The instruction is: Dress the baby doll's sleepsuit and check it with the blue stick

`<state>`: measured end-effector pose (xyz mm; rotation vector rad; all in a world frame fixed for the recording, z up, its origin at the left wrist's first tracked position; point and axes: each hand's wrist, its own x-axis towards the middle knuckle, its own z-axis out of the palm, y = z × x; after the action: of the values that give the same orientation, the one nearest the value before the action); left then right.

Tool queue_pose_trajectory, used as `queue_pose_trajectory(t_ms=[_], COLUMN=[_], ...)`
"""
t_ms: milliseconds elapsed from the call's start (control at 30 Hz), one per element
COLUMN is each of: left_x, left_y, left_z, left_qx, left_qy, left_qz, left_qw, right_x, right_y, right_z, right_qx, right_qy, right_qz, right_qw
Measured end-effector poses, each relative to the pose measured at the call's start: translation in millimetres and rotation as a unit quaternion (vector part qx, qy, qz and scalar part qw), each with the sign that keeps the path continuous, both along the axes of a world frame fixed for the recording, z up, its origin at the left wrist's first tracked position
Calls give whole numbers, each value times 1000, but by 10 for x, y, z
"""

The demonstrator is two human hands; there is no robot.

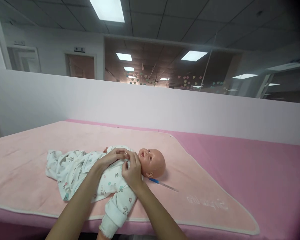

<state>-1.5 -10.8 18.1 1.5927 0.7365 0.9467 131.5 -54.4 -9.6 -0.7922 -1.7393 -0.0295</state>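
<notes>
A baby doll (152, 162) lies on its back on a peach blanket (202, 186), head to the right, dressed in a white printed romper (75, 166). My left hand (112, 158) and my right hand (131, 171) meet at the doll's upper chest, just below its chin. Both hands pinch the romper's fabric near the collar, fingers closed on it. Whether they grip a fastener there is too small to tell. The doll's near sleeve (117, 208) reaches toward the blanket's front edge.
A thin stick with a blue end (162, 183) lies on the blanket right of the doll's head. The blanket covers a pink table (252, 160). A white partition wall (165, 106) stands behind, with glass above it.
</notes>
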Motion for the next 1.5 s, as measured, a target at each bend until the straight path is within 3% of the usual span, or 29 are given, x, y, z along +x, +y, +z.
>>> queue_pose_trajectory(t_ms=[300,533,933,1333,1500], left_x=[-17,-23,-36,-36,-99], left_y=[13,19,66,86,39], left_z=[-7,-18,-76,-91,-23], left_qx=[9,-20,-27,-33,-27], left_qy=[22,-10,-25,-44,-19], left_qz=[24,-12,-5,-62,-75], left_qw=[999,1000,999,997,997], right_x=[-30,-32,-38,-38,-36], right_y=[49,94,74,114,94], right_z=[-52,-91,-100,-126,-130], right_qx=[40,26,37,33,40], right_qy=[9,15,49,29,29], right_qz=[-8,-30,-31,-47,-44], right_qw=[999,999,998,998,998])
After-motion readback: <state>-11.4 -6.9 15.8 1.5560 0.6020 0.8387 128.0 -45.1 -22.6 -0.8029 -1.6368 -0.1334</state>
